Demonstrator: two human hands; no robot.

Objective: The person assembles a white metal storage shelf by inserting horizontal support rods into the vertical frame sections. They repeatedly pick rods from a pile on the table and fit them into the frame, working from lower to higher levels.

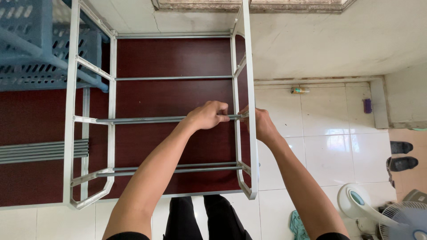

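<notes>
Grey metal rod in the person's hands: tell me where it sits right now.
In the head view, the grey metal rod runs level across the middle of the white rack frame above the dark red table; the left hand grips it near the right side panel.

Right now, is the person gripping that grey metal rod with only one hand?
No, the left hand is closed around the grey rod while the right hand holds its end at the white side frame.

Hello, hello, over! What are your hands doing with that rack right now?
Left hand gripping grey rod near its right end. Right hand on white side frame, steadying the joint. Blue basket off left, clear of hands.
</notes>
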